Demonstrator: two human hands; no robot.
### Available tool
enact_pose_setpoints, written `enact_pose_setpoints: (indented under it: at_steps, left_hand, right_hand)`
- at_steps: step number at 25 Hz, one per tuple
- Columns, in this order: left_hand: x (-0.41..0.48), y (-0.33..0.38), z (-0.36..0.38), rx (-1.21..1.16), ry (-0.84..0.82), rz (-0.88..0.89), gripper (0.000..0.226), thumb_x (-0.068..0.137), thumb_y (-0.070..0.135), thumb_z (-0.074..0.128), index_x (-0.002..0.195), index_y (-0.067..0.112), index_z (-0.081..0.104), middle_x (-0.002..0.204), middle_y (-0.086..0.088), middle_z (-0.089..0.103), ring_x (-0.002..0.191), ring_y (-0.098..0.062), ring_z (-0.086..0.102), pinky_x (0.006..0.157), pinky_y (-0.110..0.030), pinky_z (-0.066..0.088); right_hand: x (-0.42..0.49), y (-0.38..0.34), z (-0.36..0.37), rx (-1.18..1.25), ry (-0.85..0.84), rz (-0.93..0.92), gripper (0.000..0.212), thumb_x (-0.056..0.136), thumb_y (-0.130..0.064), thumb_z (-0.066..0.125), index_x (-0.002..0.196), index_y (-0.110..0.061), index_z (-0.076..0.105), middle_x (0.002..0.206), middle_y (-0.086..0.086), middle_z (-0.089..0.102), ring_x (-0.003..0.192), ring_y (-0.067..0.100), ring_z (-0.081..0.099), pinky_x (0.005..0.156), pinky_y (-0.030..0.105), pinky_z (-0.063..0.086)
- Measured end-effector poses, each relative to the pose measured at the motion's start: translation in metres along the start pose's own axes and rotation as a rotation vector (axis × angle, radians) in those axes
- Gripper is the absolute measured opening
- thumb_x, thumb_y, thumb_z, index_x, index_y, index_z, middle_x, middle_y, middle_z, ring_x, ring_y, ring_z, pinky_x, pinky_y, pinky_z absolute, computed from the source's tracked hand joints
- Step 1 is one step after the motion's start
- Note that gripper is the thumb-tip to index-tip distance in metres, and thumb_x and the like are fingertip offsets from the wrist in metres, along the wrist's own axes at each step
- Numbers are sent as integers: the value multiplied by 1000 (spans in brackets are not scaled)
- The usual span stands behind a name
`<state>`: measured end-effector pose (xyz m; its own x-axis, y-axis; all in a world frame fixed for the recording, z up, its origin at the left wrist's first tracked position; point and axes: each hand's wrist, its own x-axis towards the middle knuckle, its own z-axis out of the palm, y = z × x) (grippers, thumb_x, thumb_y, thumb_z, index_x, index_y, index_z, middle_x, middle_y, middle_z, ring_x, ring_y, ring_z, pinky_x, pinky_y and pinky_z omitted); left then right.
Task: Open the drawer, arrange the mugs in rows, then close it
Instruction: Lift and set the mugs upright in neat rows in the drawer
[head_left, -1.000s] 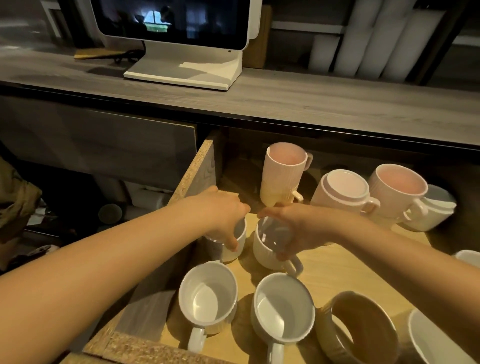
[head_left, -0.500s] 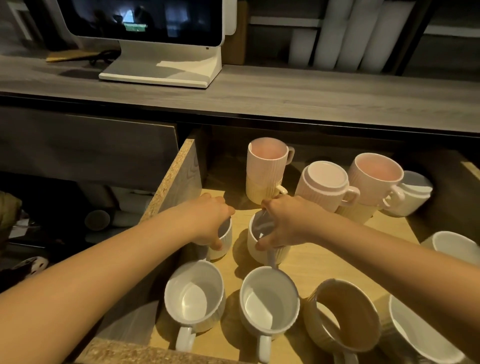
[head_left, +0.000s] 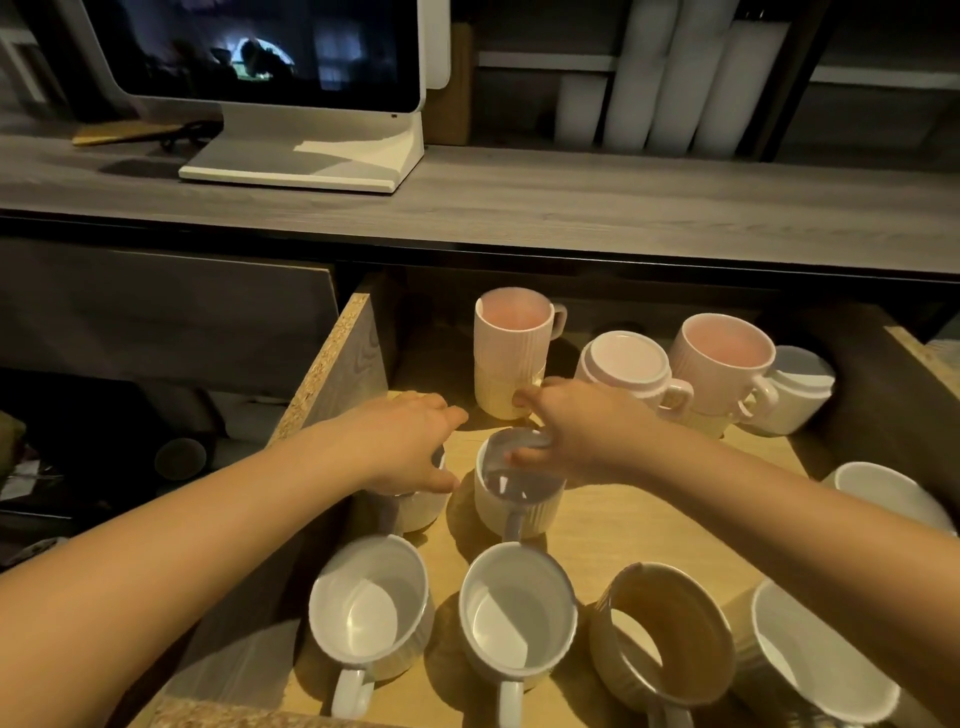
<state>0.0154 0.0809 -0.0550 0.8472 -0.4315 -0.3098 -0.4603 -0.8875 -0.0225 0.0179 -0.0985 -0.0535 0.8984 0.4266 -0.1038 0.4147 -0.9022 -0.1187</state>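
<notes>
The wooden drawer (head_left: 332, 374) stands pulled open below the counter. My left hand (head_left: 410, 447) grips a white mug (head_left: 421, 506) by its rim, close to the drawer's left wall. My right hand (head_left: 566, 431) holds the rim of a second white ribbed mug (head_left: 514, 499) beside it, handle turned toward me. In front stand two white mugs (head_left: 371, 608) (head_left: 517, 613), a tan mug (head_left: 670, 634) and another white mug (head_left: 810, 660). At the back are a tall pink mug (head_left: 511, 343), an upside-down pink mug (head_left: 628, 364), a wide pink mug (head_left: 722, 358) and a white mug (head_left: 795, 389).
A grey counter (head_left: 571, 208) overhangs the drawer's back, with a white monitor stand (head_left: 311, 156) on it. White rolls (head_left: 675, 78) lean on the shelf behind. Another white mug (head_left: 883, 493) sits at the drawer's right side. The right drawer wall (head_left: 924, 358) shows at the edge.
My right hand turned its mug so the handle now faces me, and my left hand shifted its mug slightly. The view moved a little closer.
</notes>
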Motion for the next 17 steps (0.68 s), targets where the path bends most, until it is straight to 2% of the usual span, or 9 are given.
enact_pose_setpoints:
  at_steps: [3,6,8,10,12,13,15,17]
  left_hand:
    - [4,12,-15,-80,107,46,65,88,47,54,144,26,27,146,2,38,127,-15,41,101,-31,40]
    - [14,28,-25,-161,178,79,64,87,48,55,142,27,29,145,4,39,127,-15,41,100,-30,40]
    - [23,39,-29,-184,220,96,67,86,49,57,143,26,29,146,3,39,128,-16,41,100,-31,40]
    - [33,49,-31,-207,225,95,74,84,51,58,145,25,26,149,1,35,132,-18,38,103,-34,39]
    - [42,58,-33,-235,213,75,77,83,50,61,145,23,25,150,0,34,133,-19,38,105,-38,40]
    - [45,62,-33,-250,211,65,76,83,49,62,144,22,27,148,-1,37,131,-19,40,103,-39,42]
    - [48,68,-33,-274,206,54,73,83,47,63,143,21,29,144,-2,41,127,-19,43,101,-37,44]
    - [46,70,-31,-295,195,56,78,83,46,63,145,22,24,147,-1,37,130,-19,40,102,-37,43]
  right_hand:
    - [-9,16,-27,-27,184,12,39,85,-41,61,120,-25,54,112,-3,63,86,10,56,69,22,50]
    - [-16,40,-47,-44,300,77,46,84,-37,64,126,-26,51,121,-2,56,106,16,54,75,25,47]
    - [-12,56,-45,-111,254,136,64,80,-42,67,136,-27,40,136,0,46,123,21,44,87,31,46]
    - [-4,66,-38,-96,93,202,83,75,-45,71,143,-28,27,146,3,36,131,27,38,98,39,43]
    - [6,70,-29,-58,-18,215,92,72,-45,74,145,-29,20,146,6,35,128,31,42,97,41,45]
    - [9,71,-27,-54,-21,205,92,71,-44,75,144,-28,22,143,6,38,123,30,47,94,39,48]
    - [10,74,-29,-51,32,185,84,69,-42,77,138,-27,31,131,6,47,108,25,54,85,35,52]
    - [3,75,-32,20,84,194,80,67,-41,79,133,-27,37,122,3,51,95,18,52,79,32,52]
